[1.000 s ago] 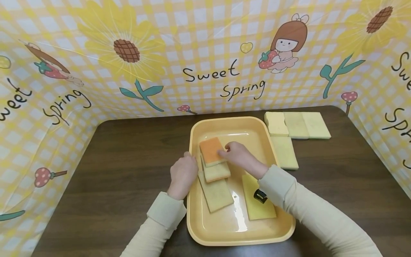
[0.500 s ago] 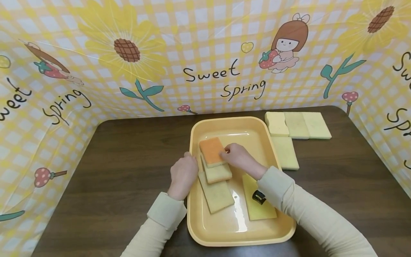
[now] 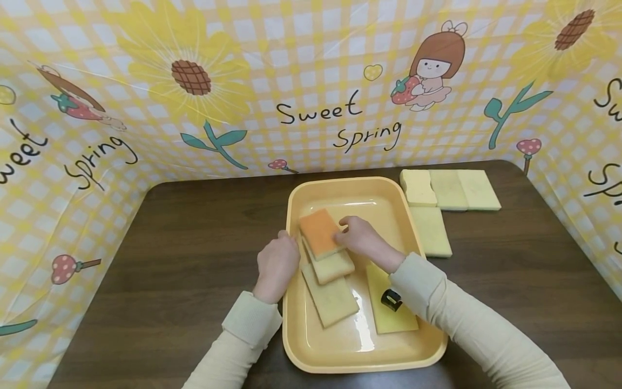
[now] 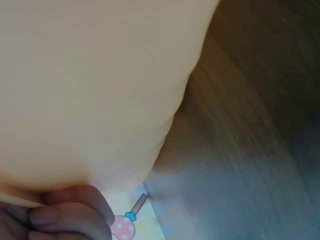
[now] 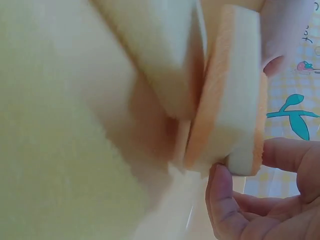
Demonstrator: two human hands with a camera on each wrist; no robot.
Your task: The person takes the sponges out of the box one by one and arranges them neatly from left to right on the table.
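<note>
Right hand [image 3: 362, 242] pinches orange-topped slice [image 3: 318, 232], left hand [image 3: 278, 265] grips tray [image 3: 359, 193], "Sweet Spring" cloth [image 3: 311, 48] behind.

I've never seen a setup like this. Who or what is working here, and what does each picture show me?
No robot arms here: just a person's two bare hands. The big picture comes from a camera worn on the head, looking forward and down. The two others come from cameras on the wrists, each close to one hand's work.

On the dark table is a cream-yellow tray holding flat, sponge-like pieces. More pale pieces lie beyond its right side.

The left hand grips the tray's left edge. The right hand pinches an orange-topped piece over a paler one; the right wrist camera shows thumb and finger at its edge.
</note>
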